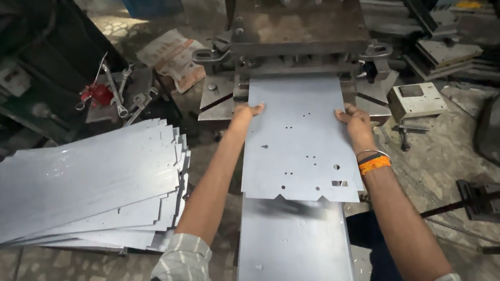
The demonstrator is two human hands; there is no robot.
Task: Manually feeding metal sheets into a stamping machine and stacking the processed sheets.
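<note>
Sheet (296,137) showing pale blue-grey, stack (85,185) showing the same blue-grey; press (298,22) looking rusty brown and dark grey; sleeve (179,266) showing white with dark stripes; band (374,164) glowing orange beside a silver bangle (371,153); can (98,95) showing red; floor (50,280) looking mottled grey-brown

To my left a fanned stack of punched metal sheets (85,191), spanners (121,93) beyond, a printed sack (172,55), a grey metal box (416,98) right.
</note>
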